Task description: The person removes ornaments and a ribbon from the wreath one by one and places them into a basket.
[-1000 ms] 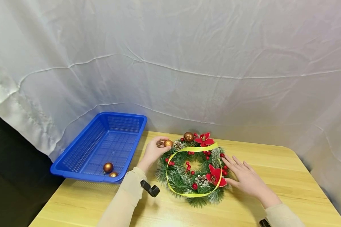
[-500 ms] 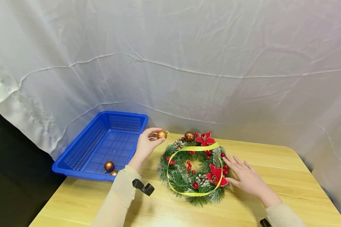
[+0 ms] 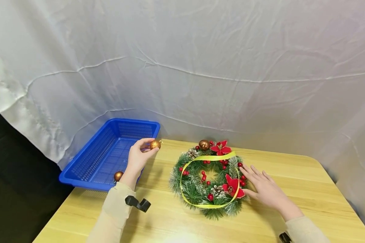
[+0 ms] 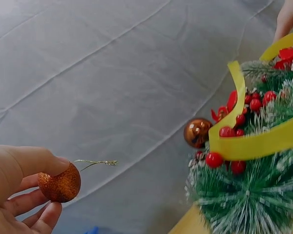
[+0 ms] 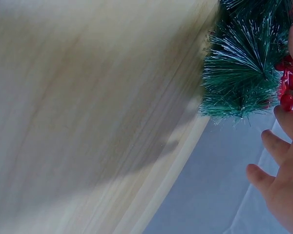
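My left hand [image 3: 139, 156] pinches a glittery copper bauble [image 4: 60, 184] between thumb and fingers, just right of the blue basket [image 3: 67, 181]. A gold hanging string [image 4: 95, 162] sticks out from the bauble. On the table lies a green wreath [image 3: 192, 193] with red poinsettias, red berries, pine cones and a loose yellow ribbon [image 3: 205, 158] looped over it. A shiny copper bauble [image 3: 204, 144] sits on the wreath's far edge. My right hand [image 3: 265, 189] rests with fingers spread at the wreath's right side, fingertips right at the red berries [image 5: 286, 102].
Another copper bauble [image 3: 118, 176] lies in the basket's near right corner, partly behind my left wrist. The wooden table [image 3: 292, 182] ends at a grey curtain [image 3: 200, 67] at the back. Dark cloth [image 3: 15, 175] hangs at the left.
My left hand has drawn the glittery bauble away from the wreath's upper left, moving left toward the basket. The right hand stays at the wreath.
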